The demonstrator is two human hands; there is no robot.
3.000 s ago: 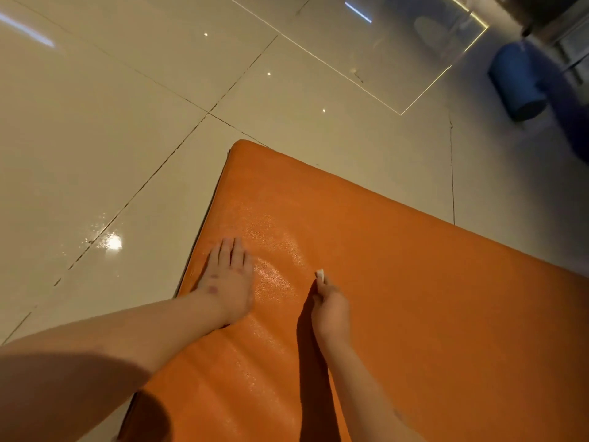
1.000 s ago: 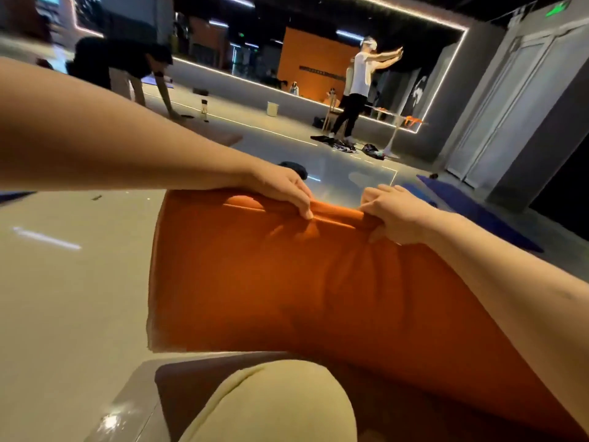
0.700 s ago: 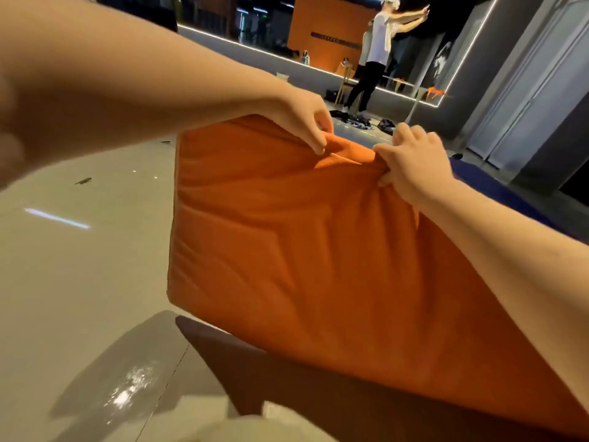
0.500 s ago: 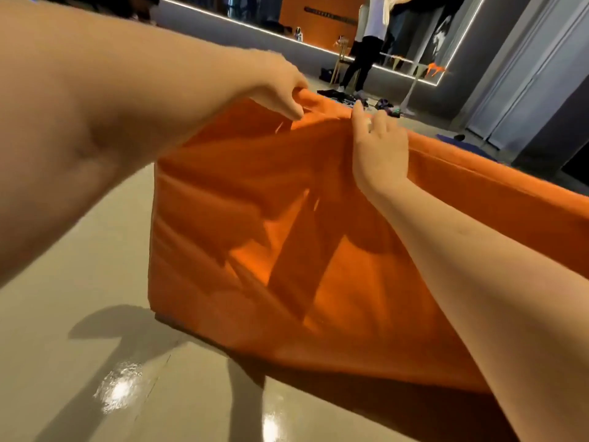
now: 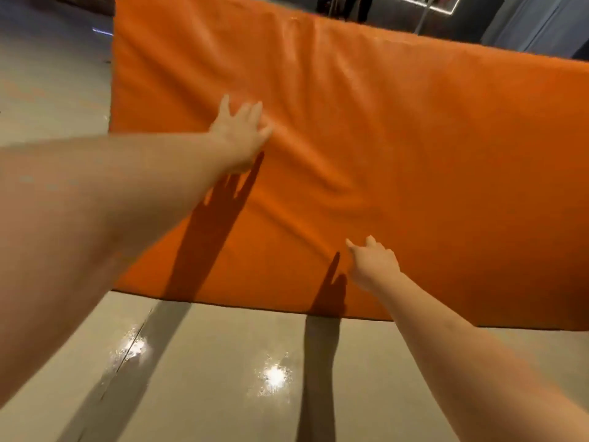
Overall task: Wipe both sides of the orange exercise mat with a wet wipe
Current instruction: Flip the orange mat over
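Orange mat (image 5: 398, 138) on edge; left hand (image 5: 239, 132), right hand (image 5: 373, 263) outstretched near it.

Glossy beige floor (image 5: 207, 362), orange mat (image 5: 398, 148) on edge

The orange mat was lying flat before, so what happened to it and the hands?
The orange mat was lifted by one edge and now stands up on the floor. The left hand and right hand, which gripped that edge, have let go and reach toward it, open. Its lower edge stayed on the floor.
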